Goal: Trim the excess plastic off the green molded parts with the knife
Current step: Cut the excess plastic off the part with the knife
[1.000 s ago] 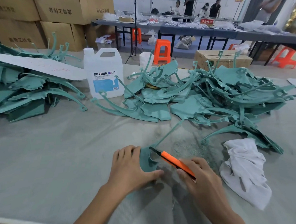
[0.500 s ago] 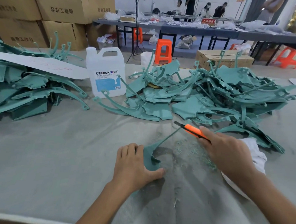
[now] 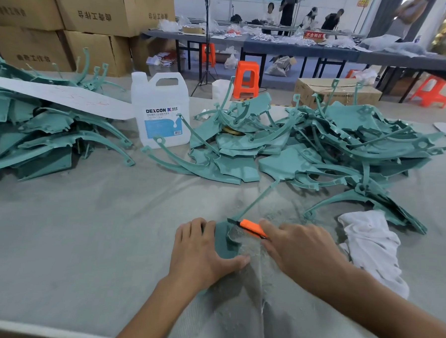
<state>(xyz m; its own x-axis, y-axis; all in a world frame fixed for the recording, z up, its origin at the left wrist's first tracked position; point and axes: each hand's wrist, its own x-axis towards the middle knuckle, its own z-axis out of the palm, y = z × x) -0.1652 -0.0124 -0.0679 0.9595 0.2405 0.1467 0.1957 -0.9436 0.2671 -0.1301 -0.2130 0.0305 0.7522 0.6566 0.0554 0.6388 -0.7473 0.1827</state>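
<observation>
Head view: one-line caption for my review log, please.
Left hand presses a green molded part down while right hand holds the orange knife against its edge.

On my feed I count two hands, left hand [image 3: 202, 255] and right hand [image 3: 298, 247], with one orange knife [image 3: 252, 228] and one green part [image 3: 227, 242] at them. On the table [image 3: 84, 226] there are two heaps of green parts, too tangled to number: the left heap [image 3: 37, 138] at its left edge and the far heap [image 3: 334, 148] along its far edge. There is also one white jug [image 3: 160, 108] and one white cloth [image 3: 370, 249].
</observation>
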